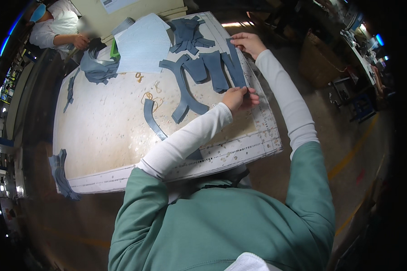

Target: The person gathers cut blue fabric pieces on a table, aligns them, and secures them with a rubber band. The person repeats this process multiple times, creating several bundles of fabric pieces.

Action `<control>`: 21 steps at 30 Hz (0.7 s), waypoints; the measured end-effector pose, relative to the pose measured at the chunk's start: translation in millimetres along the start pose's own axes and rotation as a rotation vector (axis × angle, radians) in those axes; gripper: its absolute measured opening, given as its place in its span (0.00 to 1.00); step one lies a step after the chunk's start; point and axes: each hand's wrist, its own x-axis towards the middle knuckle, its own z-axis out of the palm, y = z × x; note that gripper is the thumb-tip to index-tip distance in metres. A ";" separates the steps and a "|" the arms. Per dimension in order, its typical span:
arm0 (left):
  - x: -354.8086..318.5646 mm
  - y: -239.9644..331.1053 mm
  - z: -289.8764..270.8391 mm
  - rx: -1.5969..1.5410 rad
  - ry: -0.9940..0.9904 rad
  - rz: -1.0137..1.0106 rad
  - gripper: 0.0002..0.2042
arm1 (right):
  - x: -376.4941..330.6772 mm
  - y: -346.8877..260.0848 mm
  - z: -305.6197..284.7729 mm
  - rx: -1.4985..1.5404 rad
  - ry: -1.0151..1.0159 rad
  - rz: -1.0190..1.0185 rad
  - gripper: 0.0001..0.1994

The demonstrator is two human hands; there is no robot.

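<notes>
A narrow strip of blue-grey fabric (236, 64) runs along the right side of the table. My right hand (249, 44) pinches its far end, and my left hand (240, 98) is closed at its near end with the fingertips partly hidden. Just left of the strip lie blue-grey cut fabric pieces (215, 72), tapered and stacked. Beside them is a curved, forked stack of fabric pieces (182, 90). A single curved fabric strip (153, 121) reaches under my left forearm, which covers part of it.
A white patterned sheet (144, 45) and a green object (115, 50) sit at the back, near bundled fabric (97, 67). Rubber bands (153, 100) lie mid-table. More fabric strips (61, 171) hang over the left edge. A co-worker (61, 29) stands far left; a basket (320, 61) stands right.
</notes>
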 end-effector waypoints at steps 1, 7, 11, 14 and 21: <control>1.8 -2.0 2.2 -0.023 0.009 -0.023 0.15 | 6.1 12.2 2.2 0.037 0.005 0.050 0.10; -18.0 -8.1 9.8 0.049 -0.088 -0.132 0.14 | 25.6 60.1 14.8 0.087 0.018 0.180 0.14; -52.6 1.7 -4.2 0.187 -0.236 -0.072 0.13 | 29.3 65.2 15.7 0.026 0.028 0.148 0.13; -75.6 26.3 -47.2 0.304 -0.274 0.214 0.12 | 16.3 51.9 19.9 -0.390 0.138 -0.074 0.11; -128.5 85.1 -206.1 0.838 0.681 0.807 0.09 | -93.3 -18.7 84.1 -0.439 -0.278 -0.588 0.07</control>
